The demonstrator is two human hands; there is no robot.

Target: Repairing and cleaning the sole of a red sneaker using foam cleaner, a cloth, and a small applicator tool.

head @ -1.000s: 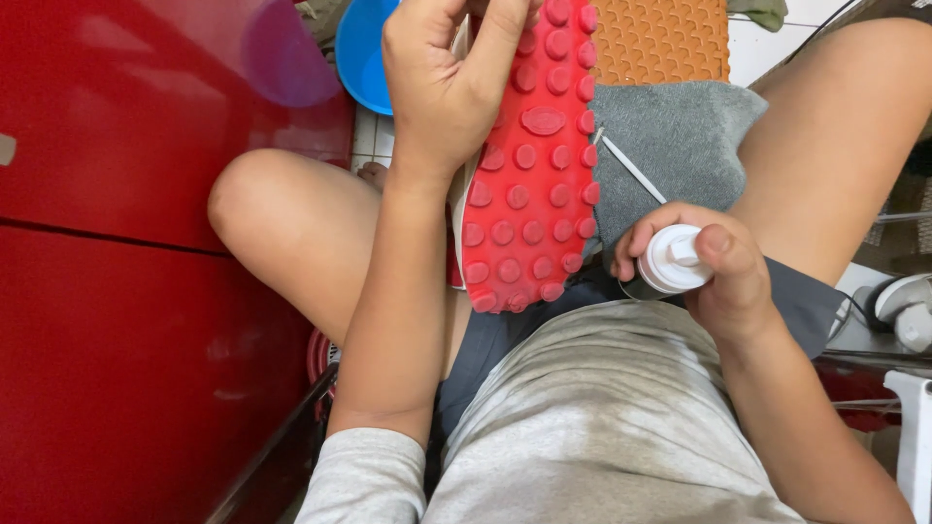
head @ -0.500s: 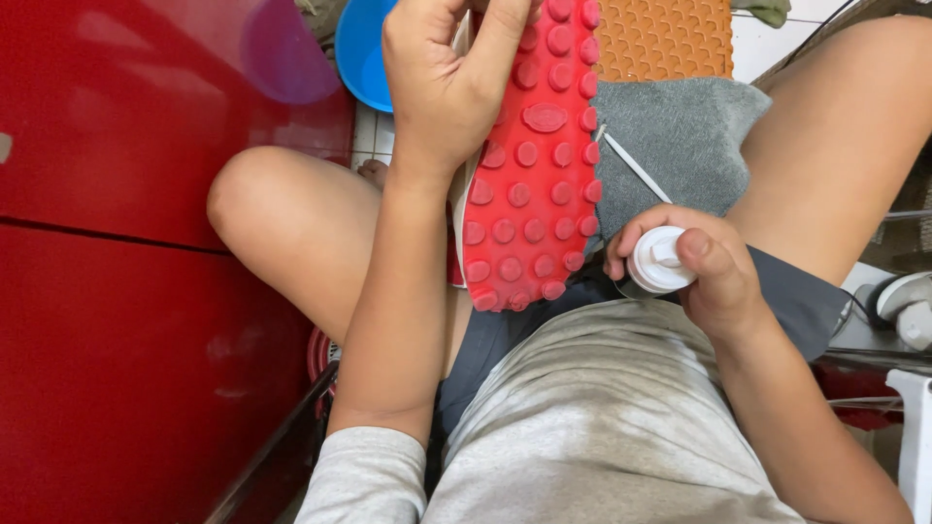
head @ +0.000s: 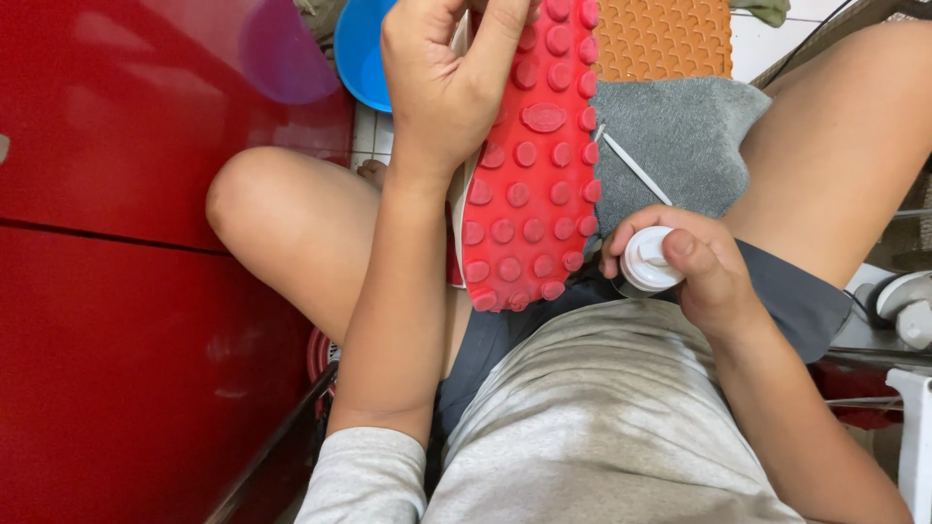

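Observation:
My left hand [head: 442, 82] grips a shoe [head: 529, 165] by its side, with the red studded sole turned up toward me. The shoe's heel end rests near my lap. My right hand [head: 694, 267] is closed around a small white bottle [head: 649, 260] with a round cap, thumb pressed on top, just right of the sole's lower end. A thin white lace or cord [head: 636, 167] runs across a grey towel [head: 670, 141] beyond the bottle.
A red cabinet [head: 126, 291] fills the left side. A blue bowl [head: 361, 49] and an orange textured mat [head: 665, 39] lie on the floor ahead. My bare knees flank the shoe. White and grey objects [head: 903, 311] sit at the right edge.
My right hand with the white bottle has moved slightly up and left, closer to the sole. The thumb now covers more of the cap. The shoe has barely shifted.

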